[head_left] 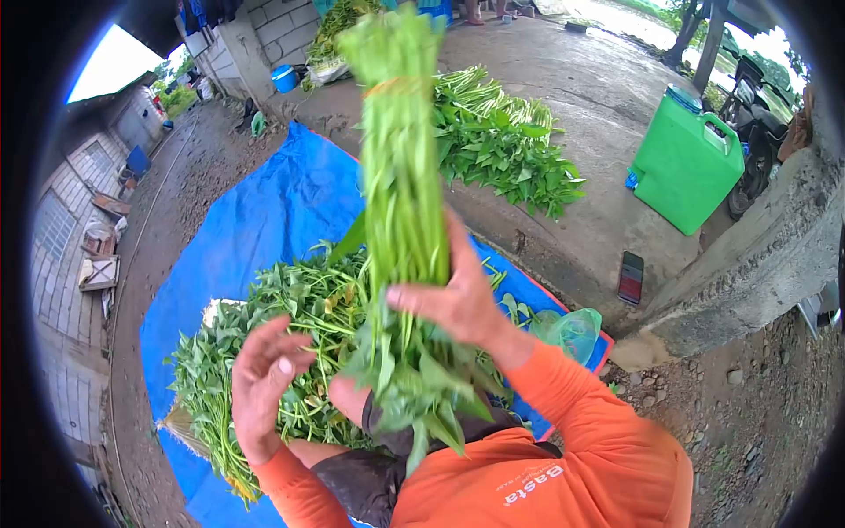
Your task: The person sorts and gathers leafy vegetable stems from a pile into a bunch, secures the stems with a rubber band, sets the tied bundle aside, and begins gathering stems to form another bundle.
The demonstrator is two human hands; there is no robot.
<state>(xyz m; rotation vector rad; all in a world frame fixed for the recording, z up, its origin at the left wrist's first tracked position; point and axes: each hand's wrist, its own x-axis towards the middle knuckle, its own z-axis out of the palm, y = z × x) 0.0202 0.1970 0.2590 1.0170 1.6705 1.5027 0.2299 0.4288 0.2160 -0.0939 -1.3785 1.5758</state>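
Observation:
My right hand (pixel 453 299) is wrapped round a bundle of long-stemmed leafy greens (pixel 400 185), held upright in front of me with the cut stem ends up and the leaves hanging down. An orange-brown band (pixel 393 87) circles the stems near the top. To the left of the bundle, my left hand (pixel 268 378) is raised with its fingers apart and slightly curled, holding nothing. Below and behind that hand, a loose heap of the same greens (pixel 299 308) lies on a blue tarp (pixel 255 220).
More greens (pixel 510 150) lie on the concrete ahead. A green jerrycan (pixel 687 158) and a phone (pixel 631 278) are at the right, beside a low concrete wall (pixel 739 255). A green plastic bag (pixel 572 333) rests at the tarp's right edge. A blue bucket (pixel 284 78) stands far back.

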